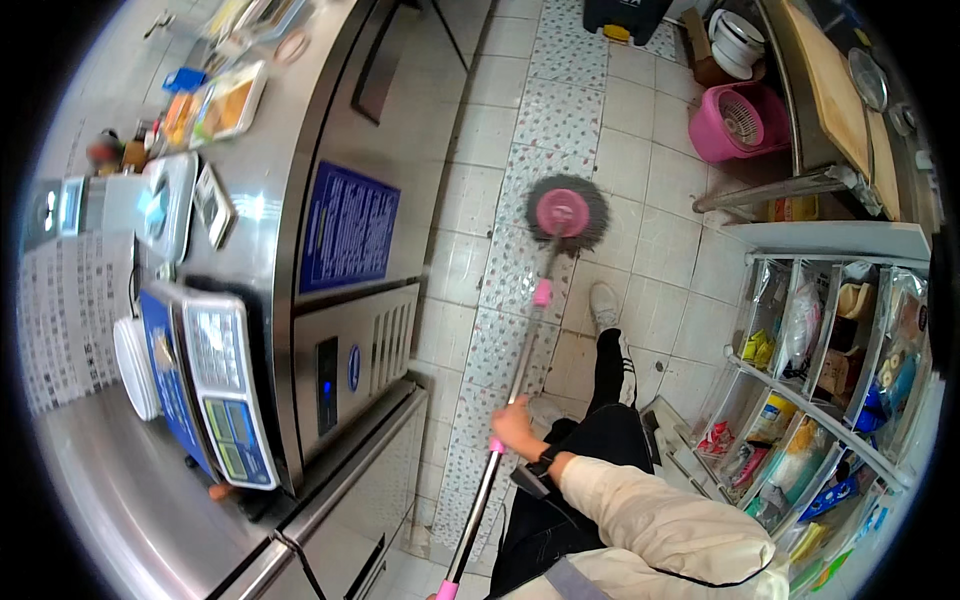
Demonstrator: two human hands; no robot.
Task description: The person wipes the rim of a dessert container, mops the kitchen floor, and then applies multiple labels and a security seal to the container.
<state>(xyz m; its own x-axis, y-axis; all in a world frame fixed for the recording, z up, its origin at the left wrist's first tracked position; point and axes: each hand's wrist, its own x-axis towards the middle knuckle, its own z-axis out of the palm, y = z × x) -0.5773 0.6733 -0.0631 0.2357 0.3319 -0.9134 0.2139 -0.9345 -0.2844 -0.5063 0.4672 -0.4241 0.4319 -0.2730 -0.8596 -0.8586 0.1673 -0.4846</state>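
Observation:
A spin mop with a round pink head (562, 212) and dark grey strands rests on the tiled floor ahead of me. Its shiny metal handle (484, 491) slants back towards my body, with pink joints along it. My right hand (516, 429), a dark watch at the wrist, is wrapped around the middle of this handle by a pink collar. At the bottom edge of the view, only a sliver of my left hand (431, 597) shows against the pink end grip (447, 591); the rest is cut off. The strands look slightly blurred.
Steel counter units (360, 225) run along the left, bearing a digital scale (225, 390). On the right stand a pink spin bucket (739, 124), a table leg (765, 191) and an open drawer unit (817, 405) of packets. A dark bin (637, 19) is at the far end.

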